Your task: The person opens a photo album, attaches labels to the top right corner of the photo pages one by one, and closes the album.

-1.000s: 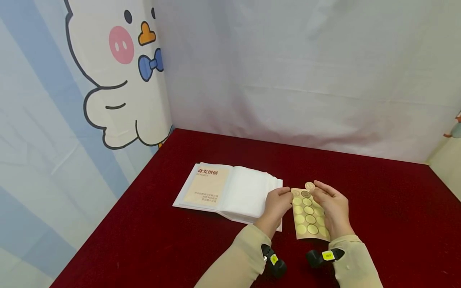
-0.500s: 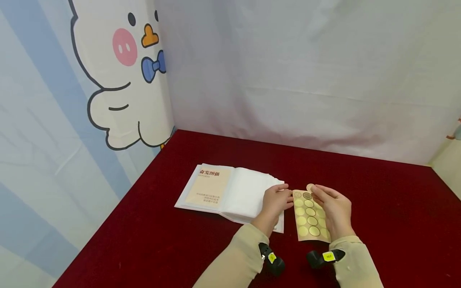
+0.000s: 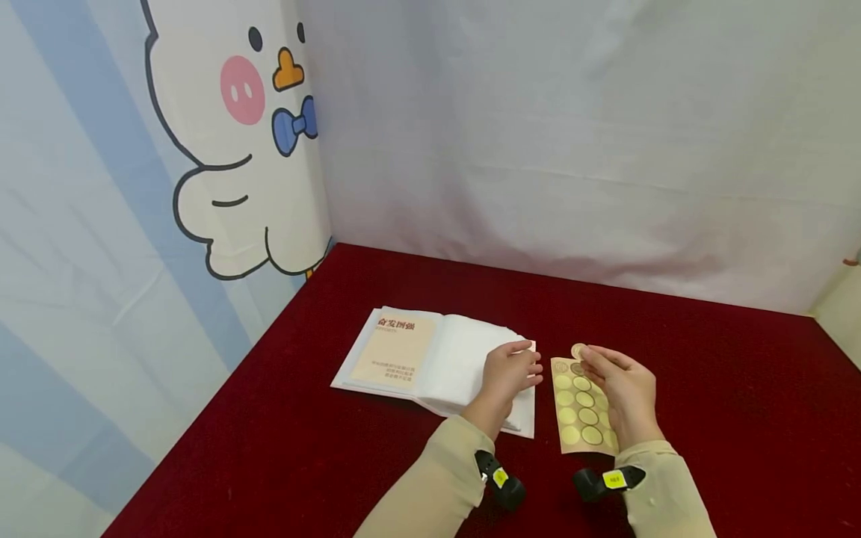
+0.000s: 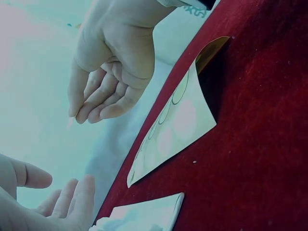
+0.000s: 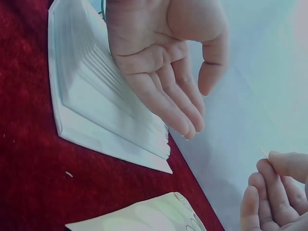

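Note:
In the head view my right hand (image 3: 628, 392) pinches a round gold sticker (image 3: 578, 350) between thumb and fingertip. The sticker shows edge-on as a thin sliver (image 5: 263, 153) in the right wrist view. Below that hand a sheet of round gold stickers (image 3: 569, 417) lies on the red cloth, its far end bent up in the left wrist view. My left hand (image 3: 504, 379) is held over the right-hand side of an open book (image 3: 464, 351), holding nothing. Its fingers are loosely extended with the thumb apart in the right wrist view (image 5: 163, 62).
The book's left page carries a beige printed panel (image 3: 390, 359) with red characters; its right side is a thick block of white pages. A dark red cloth (image 3: 269, 448) covers the table. Behind it hang a pale curtain (image 3: 572, 134) and a cartoon-printed curtain (image 3: 249, 179).
My left hand has let go of the sticker sheet's corner and moved left over the book. The right hand keeps its pinch on the sticker and has hardly moved. The view has shifted slightly.

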Demonstrator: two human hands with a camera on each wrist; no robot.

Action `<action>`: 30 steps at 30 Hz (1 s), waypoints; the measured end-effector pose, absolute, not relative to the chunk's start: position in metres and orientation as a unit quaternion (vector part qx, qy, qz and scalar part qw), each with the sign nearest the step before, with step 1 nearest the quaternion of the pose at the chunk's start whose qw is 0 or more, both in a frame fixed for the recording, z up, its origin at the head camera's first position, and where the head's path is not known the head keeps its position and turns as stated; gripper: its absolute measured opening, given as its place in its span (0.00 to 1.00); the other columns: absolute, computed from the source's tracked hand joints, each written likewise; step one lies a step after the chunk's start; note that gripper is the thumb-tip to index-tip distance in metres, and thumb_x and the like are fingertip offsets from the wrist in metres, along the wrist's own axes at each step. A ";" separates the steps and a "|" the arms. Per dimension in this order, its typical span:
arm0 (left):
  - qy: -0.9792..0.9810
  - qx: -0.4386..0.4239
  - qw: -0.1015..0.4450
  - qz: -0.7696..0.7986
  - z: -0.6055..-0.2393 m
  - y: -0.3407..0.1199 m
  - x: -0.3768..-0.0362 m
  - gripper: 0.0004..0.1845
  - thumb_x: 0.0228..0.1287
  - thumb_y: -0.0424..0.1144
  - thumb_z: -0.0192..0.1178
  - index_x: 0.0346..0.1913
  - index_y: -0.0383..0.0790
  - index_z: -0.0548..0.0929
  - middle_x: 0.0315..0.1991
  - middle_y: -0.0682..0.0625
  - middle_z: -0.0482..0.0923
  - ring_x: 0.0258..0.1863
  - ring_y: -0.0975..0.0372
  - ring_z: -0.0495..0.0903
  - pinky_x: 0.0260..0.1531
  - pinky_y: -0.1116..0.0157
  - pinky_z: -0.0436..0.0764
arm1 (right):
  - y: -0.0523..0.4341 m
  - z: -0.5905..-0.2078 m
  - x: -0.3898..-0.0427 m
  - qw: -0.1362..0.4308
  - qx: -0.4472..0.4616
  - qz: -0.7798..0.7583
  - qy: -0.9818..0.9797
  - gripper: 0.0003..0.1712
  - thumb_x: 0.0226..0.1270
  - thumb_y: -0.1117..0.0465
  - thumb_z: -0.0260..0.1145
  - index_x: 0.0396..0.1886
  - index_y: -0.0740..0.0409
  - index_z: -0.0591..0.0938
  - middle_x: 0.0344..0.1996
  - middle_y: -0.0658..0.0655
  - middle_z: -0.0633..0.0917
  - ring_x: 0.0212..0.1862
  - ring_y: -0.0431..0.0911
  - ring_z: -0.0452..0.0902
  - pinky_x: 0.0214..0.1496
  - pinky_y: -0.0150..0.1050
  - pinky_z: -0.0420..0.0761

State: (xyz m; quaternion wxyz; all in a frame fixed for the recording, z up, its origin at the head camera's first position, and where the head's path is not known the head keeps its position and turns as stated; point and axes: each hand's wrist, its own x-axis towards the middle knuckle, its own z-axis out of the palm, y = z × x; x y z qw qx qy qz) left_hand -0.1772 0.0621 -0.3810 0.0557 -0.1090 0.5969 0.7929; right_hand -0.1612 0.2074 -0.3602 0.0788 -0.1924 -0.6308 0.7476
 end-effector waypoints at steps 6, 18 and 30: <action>0.592 -0.107 0.058 0.797 -0.380 0.056 -0.179 0.17 0.59 0.28 0.55 0.53 0.31 0.78 0.38 0.43 0.82 0.37 0.55 0.82 0.34 0.66 0.82 | 0.205 -0.362 -0.162 0.082 -0.182 0.749 -0.632 0.05 0.54 0.63 0.72 0.23 0.48 0.86 0.24 0.45 0.84 0.30 0.38 0.81 0.43 0.34 0.80; 0.583 -0.108 0.054 0.804 -0.383 0.044 -0.183 0.19 0.58 0.26 0.53 0.54 0.29 0.77 0.38 0.42 0.82 0.37 0.54 0.82 0.34 0.65 0.82 | 0.202 -0.362 -0.162 0.080 -0.175 0.758 -0.623 0.05 0.55 0.64 0.71 0.23 0.50 0.86 0.24 0.46 0.85 0.30 0.40 0.81 0.43 0.34 0.80; 0.583 -0.112 0.046 0.803 -0.380 0.033 -0.185 0.19 0.58 0.26 0.52 0.54 0.29 0.77 0.41 0.39 0.81 0.36 0.54 0.83 0.34 0.66 0.82 | 0.199 -0.359 -0.160 0.071 -0.173 0.761 -0.622 0.03 0.55 0.62 0.71 0.25 0.50 0.86 0.25 0.46 0.85 0.31 0.39 0.81 0.43 0.33 0.80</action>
